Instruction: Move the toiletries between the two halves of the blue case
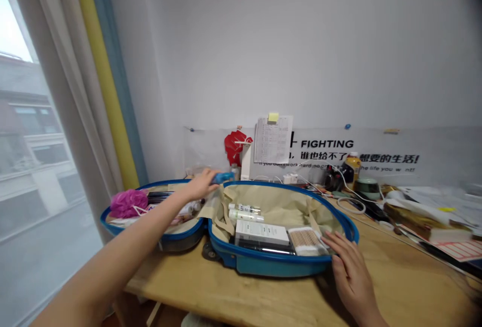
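A blue suitcase (263,264) lies open on the wooden desk, both halves lined in beige. My left hand (201,184) reaches over the left half and is closed on a small blue object (223,177). My right hand (348,266) lies flat with fingers spread on the near right rim of the right half, beside a pack of cotton swabs (304,240). The right half also holds a white box (261,231) and two small tubes (244,212). A pink bath pouf (128,202) sits in the left half.
The desk (414,287) carries clutter at the right: papers, a notebook, cables, a green lidded jar (367,186), an orange bottle (353,165). Notes and a banner hang on the wall behind. A curtained window is at the left.
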Demonstrator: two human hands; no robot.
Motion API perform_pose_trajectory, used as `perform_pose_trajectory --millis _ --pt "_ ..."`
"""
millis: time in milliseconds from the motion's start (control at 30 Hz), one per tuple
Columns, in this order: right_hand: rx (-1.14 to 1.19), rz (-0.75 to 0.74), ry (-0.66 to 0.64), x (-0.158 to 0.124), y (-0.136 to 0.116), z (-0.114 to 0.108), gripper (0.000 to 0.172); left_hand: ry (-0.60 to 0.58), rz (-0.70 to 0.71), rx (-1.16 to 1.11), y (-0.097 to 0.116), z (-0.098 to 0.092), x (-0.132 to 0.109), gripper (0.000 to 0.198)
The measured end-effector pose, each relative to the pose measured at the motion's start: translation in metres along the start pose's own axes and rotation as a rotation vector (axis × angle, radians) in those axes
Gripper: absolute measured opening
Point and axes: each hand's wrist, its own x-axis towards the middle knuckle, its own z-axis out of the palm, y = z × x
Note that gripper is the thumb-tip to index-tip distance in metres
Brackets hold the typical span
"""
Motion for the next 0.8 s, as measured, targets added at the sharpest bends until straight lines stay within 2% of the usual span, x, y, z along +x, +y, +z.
perform_pose_trajectory --millis 167,233,300,400,500,800 --pt "-0.003 -0.021 0.014 0.0 -0.001 -0.001 0.035 -0.181 0.157 -0.11 0.12 0.035 0.045 0.052" --pt "-0.005 -0.035 0.016 0.002 -0.003 -0.002 0.034 -0.265 0.168 -0.13 0.155 0.053 0.058 0.052" --pt "-0.002 -0.045 0.018 0.003 -0.004 -0.003 0.033 -0.331 0.158 -0.14 0.178 0.069 0.067 0.049" --pt "0.001 -0.042 0.014 0.003 -0.005 -0.003 0.033 -0.389 0.13 -0.146 0.195 0.089 0.075 0.044" --pt "0.004 -0.037 0.017 0.003 -0.007 -0.004 0.032 -0.425 0.122 -0.158 0.198 0.103 0.076 0.042" --pt "0.011 -0.046 0.015 0.006 -0.01 -0.007 0.031 -0.503 0.144 -0.231 0.196 0.123 0.077 0.041"
